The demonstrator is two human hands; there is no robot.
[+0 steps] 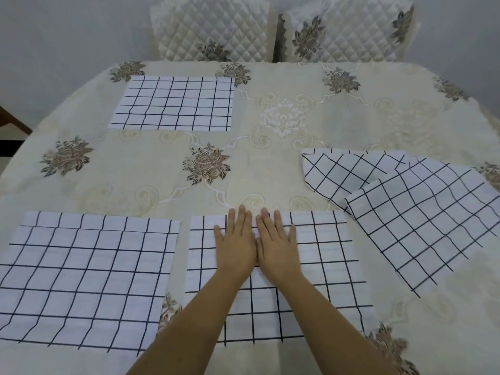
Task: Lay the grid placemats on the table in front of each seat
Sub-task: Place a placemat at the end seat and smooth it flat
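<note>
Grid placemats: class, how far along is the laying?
Done: far-left placemat and near-left placemat lie flat. In hand: left hand and right hand press the near-centre placemat flat. Left: the overlapping placemats at right; the far-right chair has none.

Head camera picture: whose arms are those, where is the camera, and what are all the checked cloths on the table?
There is no machine here. A person wears the camera on their head, so you are looking down at their own two arms. The left hand and right hand lie flat side by side, fingers straight, pressing on a grid placemat right in front of them. Nothing is held. A second placemat lies flat to its left. A third placemat lies across the table, in front of a chair with a quilted cover. On the right, a loose pile of placemats lies crooked, not yet laid out. Everything sits on a cream flowered tablecloth.
</note>
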